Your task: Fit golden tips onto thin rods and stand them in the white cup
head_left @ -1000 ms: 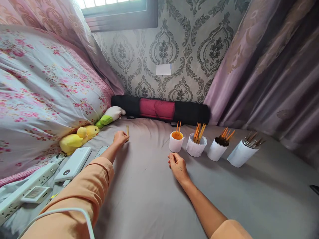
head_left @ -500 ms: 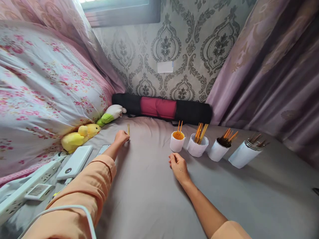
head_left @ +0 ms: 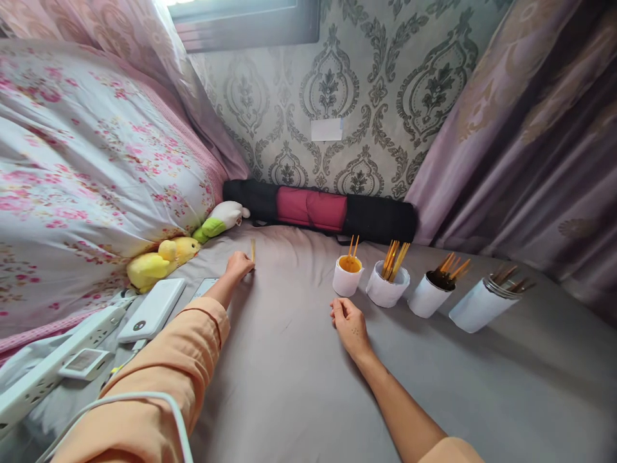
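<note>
My left hand [head_left: 240, 263] is pinched around a few thin yellowish sticks [head_left: 253, 249] that stand upright above the grey sheet. My right hand [head_left: 349, 323] rests on the sheet with its fingers curled together; whatever they may hold is hidden. Just beyond it stands a white-wrapped cup with an orange inside [head_left: 347, 283], two orange sticks rising from it. Beside that, a wider white cup [head_left: 385, 292] contains several orange and yellow sticks [head_left: 396, 262]. Farther right are a white-wrapped cup with a dark inside [head_left: 429, 297] and orange-brown sticks, and a tilted-looking white-wrapped jar [head_left: 482, 308] with dark brown sticks.
A black and pink rolled bag [head_left: 313, 209] lies along the wall. On the left are plush toys [head_left: 161, 260], a white power bank [head_left: 152, 310], a phone [head_left: 205, 287], a power strip [head_left: 62, 360] and a floral-covered pile [head_left: 96, 180]. A white cable [head_left: 164, 397] crosses my left sleeve.
The view has shifted slightly, so everything appears a little farther right. My left hand still pinches the sticks, and my right hand keeps its place by the orange-lined cup.
</note>
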A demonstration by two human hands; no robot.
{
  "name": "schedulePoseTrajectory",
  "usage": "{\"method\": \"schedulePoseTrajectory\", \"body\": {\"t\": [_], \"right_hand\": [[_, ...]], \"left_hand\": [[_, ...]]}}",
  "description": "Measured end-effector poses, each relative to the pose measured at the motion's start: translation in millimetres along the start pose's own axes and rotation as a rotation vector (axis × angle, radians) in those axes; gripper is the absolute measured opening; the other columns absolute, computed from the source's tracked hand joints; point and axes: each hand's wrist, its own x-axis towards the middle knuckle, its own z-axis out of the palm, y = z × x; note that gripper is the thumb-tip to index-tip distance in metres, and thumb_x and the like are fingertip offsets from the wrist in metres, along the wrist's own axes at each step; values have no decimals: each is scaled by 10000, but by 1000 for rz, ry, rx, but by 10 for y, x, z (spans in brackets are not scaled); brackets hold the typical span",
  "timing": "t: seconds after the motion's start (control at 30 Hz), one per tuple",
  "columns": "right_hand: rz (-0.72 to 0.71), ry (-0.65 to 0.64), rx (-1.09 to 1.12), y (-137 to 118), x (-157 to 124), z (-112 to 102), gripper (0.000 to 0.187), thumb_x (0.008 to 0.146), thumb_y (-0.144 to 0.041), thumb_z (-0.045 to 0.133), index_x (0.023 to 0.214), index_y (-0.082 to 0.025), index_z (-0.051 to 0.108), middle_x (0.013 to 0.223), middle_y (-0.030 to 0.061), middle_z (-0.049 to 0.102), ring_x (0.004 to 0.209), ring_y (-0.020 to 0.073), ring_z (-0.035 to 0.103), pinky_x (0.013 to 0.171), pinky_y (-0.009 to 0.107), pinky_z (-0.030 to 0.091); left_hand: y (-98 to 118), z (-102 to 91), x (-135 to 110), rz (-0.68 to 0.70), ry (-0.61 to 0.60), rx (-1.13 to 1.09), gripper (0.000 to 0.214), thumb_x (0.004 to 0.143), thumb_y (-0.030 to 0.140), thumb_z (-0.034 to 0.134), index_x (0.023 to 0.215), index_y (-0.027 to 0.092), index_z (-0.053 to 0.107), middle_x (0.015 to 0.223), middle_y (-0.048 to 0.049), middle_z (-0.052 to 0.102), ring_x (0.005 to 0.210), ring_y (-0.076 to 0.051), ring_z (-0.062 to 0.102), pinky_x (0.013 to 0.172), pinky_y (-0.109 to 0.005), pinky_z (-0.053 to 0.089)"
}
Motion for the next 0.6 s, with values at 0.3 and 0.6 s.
{"method": "schedulePoseTrajectory", "body": {"t": [0.3,0.6], "right_hand": [[-1,-12,-13,6,-1,-3,387,788,-493,379,761,-160,574,596,24,569,504,118,500,494,222,387],[7,-25,-10,-15,-9,-10,373,794,-483,376,763,-165,567,608,30,578,516,125,501,501,225,386]], "left_hand": [[17,-20,-35,-1,2,0,115,567,178,556,661,158,620,659,-96,636,748,-223,597,623,-255,428],[25,-14,-19,-9,14,19,138,565,182,567,687,155,626,751,-125,648,783,-236,596,637,-271,433]]}}
